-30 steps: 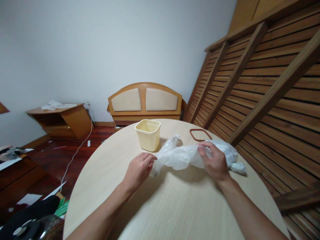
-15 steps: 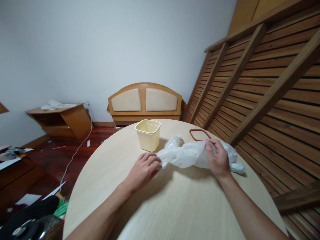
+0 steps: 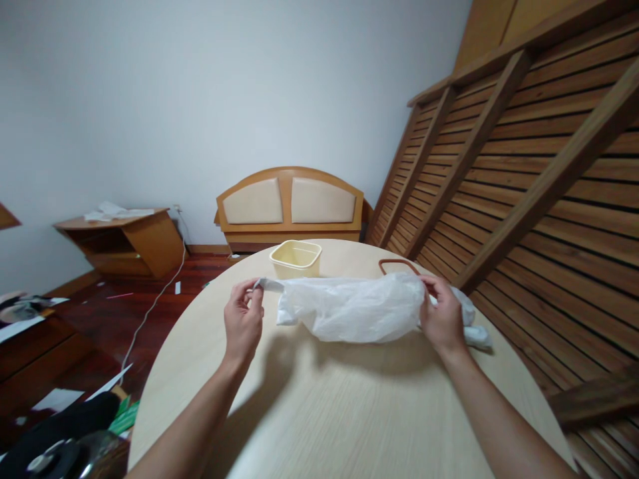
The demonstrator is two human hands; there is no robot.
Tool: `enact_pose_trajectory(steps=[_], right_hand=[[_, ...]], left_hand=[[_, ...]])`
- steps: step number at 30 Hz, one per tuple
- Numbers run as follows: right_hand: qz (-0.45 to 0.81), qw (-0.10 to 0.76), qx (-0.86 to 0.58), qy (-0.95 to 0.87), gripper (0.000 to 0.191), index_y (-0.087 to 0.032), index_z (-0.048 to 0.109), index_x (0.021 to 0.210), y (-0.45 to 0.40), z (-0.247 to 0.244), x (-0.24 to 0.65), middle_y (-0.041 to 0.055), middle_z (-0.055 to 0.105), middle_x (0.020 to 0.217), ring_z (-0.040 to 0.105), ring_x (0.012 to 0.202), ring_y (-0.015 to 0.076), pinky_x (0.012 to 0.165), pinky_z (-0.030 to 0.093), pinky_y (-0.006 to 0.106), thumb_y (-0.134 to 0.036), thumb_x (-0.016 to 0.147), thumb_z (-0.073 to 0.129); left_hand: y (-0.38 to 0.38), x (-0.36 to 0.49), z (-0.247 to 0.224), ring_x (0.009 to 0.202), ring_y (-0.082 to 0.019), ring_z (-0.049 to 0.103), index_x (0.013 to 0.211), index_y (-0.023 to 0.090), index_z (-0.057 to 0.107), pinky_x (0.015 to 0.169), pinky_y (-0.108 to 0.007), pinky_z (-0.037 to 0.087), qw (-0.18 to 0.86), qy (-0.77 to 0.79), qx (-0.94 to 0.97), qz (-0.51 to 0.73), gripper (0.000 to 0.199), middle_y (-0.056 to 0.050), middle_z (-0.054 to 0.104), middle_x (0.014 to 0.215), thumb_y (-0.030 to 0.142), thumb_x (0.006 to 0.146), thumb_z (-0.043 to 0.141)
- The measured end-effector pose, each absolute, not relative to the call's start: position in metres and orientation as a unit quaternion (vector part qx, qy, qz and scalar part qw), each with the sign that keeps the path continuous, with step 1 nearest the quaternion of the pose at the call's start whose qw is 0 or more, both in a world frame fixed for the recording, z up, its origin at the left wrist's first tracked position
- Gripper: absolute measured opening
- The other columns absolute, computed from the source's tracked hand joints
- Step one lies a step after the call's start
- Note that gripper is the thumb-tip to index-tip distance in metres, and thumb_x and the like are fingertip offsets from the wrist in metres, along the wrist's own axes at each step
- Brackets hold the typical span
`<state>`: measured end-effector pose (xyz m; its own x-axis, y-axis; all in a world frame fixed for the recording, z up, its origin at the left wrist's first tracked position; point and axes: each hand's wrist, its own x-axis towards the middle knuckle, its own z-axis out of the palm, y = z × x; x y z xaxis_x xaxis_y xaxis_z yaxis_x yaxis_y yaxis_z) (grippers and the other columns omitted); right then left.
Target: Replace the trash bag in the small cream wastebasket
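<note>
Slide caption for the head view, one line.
Left hand and right hand hold a white plastic bag between them over a round table, a yellow bin behind.

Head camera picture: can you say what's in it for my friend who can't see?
A person's left hand and right hand hold a crumpled white plastic bag between them over a round, pale table. Behind it are a yellow bin, partly hidden, and a brown frame. A padded headboard stands beyond.
</note>
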<state>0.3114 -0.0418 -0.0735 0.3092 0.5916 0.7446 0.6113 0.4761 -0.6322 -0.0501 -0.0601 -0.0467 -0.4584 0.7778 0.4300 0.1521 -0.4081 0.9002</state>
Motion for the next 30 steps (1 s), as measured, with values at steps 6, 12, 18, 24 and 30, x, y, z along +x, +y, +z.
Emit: enact_pose_trajectory(steps=[6,12,18,24,30], right_hand=[[0.079,0.622,-0.502,-0.595,0.020,-0.021,0.065,0.096,-0.046,-0.071,0.301,0.0054,0.068,0.093,0.064,0.075,0.0201,0.066,0.053,0.034,-0.038,0.086,0.063],[0.191,0.592,-0.463,-0.632,0.030,-0.023,0.061,0.107,-0.048,-0.075,0.294,0.0058,0.069,0.100,0.067,0.083,0.0203,0.075,0.058,0.036,-0.048,0.098,0.048],[0.205,0.562,-0.425,-0.679,0.043,-0.024,0.060,0.121,-0.053,-0.072,0.288,0.0101,0.069,0.116,0.067,0.107,0.0250,0.094,0.055,0.043,-0.058,0.095,0.054],[0.112,0.538,-0.415,-0.725,0.034,-0.025,0.067,0.117,-0.056,-0.065,0.284,0.0092,0.065,0.119,0.062,0.113,0.0262,0.089,0.055,0.042,-0.048,0.092,0.064],[0.047,0.538,-0.384,-0.749,0.023,-0.025,0.068,0.114,-0.059,-0.063,0.282,0.0068,0.067,0.111,0.063,0.102,0.0226,0.084,0.054,0.037,-0.032,0.092,0.064]], left_hand=[[-0.058,-0.047,-0.046,0.050,-0.009,0.046,0.099,0.013,0.072,0.047,-0.020,0.038,0.302,0.508,0.450,0.670,0.055,0.003,0.058,0.063,0.060,0.071,0.076],[-0.054,-0.051,-0.050,0.071,-0.018,0.069,0.110,0.014,0.071,0.056,-0.024,0.049,0.380,0.499,0.398,0.669,0.062,-0.010,0.074,0.095,0.062,0.071,0.074],[-0.059,-0.048,-0.048,0.124,-0.027,0.063,0.149,0.024,0.047,0.092,-0.033,0.056,0.384,0.488,0.406,0.671,0.070,-0.012,0.056,0.147,0.049,0.086,0.067],[-0.065,-0.039,-0.046,0.098,-0.024,0.074,0.160,0.024,0.023,0.081,-0.033,0.061,0.438,0.468,0.429,0.637,0.104,-0.015,0.066,0.132,0.033,0.074,0.082],[-0.063,-0.041,-0.049,0.099,-0.024,0.073,0.158,0.023,0.028,0.079,-0.030,0.061,0.414,0.464,0.439,0.649,0.099,-0.014,0.067,0.129,0.031,0.074,0.081]])
